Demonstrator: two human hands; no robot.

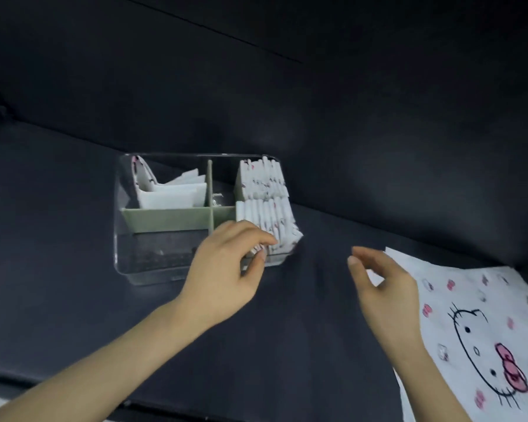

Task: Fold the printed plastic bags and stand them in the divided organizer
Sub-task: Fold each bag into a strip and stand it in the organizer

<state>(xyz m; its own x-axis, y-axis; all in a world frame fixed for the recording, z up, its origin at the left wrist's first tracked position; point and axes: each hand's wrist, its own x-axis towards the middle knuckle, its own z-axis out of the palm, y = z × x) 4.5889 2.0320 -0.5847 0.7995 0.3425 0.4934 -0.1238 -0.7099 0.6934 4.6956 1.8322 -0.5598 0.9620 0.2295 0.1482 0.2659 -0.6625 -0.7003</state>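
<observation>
At the near right corner of the organizer (125, 263), our left fingertips (262, 254) are curled in, thumb against forefinger, pinching what looks like the nearest folded bag (256, 250) at the front of a tightly packed row (272, 217); motion blur keeps us from being sure how much of it we hold. The left hand (226, 269) hangs over the clear front wall, so the first risk we see is there: the row visibly bulges over the right rim, and if we press the packet down hard, its neighbours may spring out onto the dark surface (287, 330) or unfold as they go. Pull back carelessly and the packet could ride up with the fingers, since slick plastic clings to skin. The organizer looks light and rests on what seems a soft cushion, so a sideways shove might slide or tip it, and the few folded bags (171, 193) leaning in the far left compartment would slump flatter. The far right compartment's stack (262, 181) looks full too, standing against the green divider (165, 219). Our right hand (381, 278) hovers apart from the box, fingers loosely spread and holding nothing, over the corner of the flat printed bag (476, 324) lying at the right. If we grab that one hastily, we judge it may crumple instead of folding cleanly.
</observation>
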